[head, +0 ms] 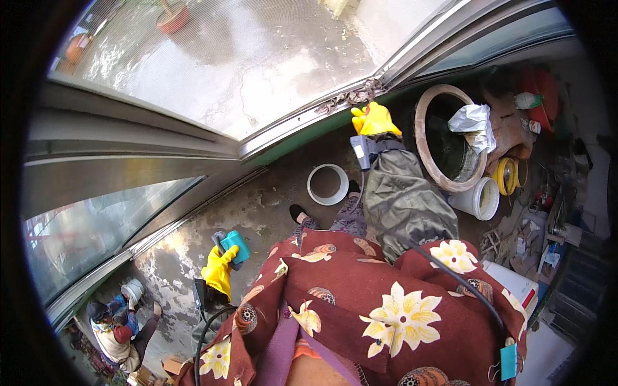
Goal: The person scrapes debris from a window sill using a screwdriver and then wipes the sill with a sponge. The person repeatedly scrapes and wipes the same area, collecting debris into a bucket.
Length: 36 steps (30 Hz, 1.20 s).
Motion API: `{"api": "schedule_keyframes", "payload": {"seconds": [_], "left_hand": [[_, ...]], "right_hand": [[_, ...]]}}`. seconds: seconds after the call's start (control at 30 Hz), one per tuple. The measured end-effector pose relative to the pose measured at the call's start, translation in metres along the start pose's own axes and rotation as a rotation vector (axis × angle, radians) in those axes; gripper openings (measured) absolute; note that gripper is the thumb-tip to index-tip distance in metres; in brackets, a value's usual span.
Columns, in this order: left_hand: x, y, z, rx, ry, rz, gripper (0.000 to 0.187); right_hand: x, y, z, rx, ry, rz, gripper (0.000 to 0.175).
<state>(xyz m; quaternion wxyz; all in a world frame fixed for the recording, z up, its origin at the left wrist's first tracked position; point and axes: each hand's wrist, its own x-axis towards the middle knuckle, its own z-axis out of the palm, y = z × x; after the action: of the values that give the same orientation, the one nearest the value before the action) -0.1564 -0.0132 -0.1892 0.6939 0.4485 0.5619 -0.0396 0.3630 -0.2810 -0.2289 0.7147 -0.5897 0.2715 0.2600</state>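
Both my hands wear yellow rubber gloves. At the lower left, my left hand [218,271] grips a teal-and-grey handheld cleaning tool [235,246], its thumb lying across the teal part. My right hand [377,120] reaches forward to the lower window frame [299,119], fingers bent. Just beyond its fingertips a wet, crumpled grey-brown rag [357,95] lies bunched along the frame; whether the fingers grip it cannot be made out. A white bucket [344,186] stands on the floor before my feet, below the window.
A large clay-rimmed vat [425,140] stands right of my right arm, with a white plastic bag [475,126] over its rim. Beside it are another white bucket [483,199] and a yellow container [504,176]. At lower left, a person [118,333] handles a white bucket [133,289].
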Motion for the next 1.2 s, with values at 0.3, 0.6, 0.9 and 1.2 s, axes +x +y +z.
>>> {"api": "schedule_keyframes", "payload": {"seconds": [0.3,0.6,0.9,1.2], "left_hand": [[0.012,0.005,0.003,0.010,-0.010,0.035,0.034],[0.017,0.002,0.000,0.040,-0.011,0.011,0.036],[0.009,-0.005,0.001,0.014,0.000,-0.027,0.036],[0.015,-0.015,-0.007,-0.019,0.007,-0.031,0.038]], "right_hand": [[-0.070,0.005,0.032,0.144,-0.028,-0.010,0.050],[-0.044,0.019,0.021,-0.578,0.105,-0.208,0.045],[-0.025,0.038,0.095,0.018,0.040,0.016,0.050],[-0.137,0.097,0.130,0.265,-0.171,0.498,0.012]]}}
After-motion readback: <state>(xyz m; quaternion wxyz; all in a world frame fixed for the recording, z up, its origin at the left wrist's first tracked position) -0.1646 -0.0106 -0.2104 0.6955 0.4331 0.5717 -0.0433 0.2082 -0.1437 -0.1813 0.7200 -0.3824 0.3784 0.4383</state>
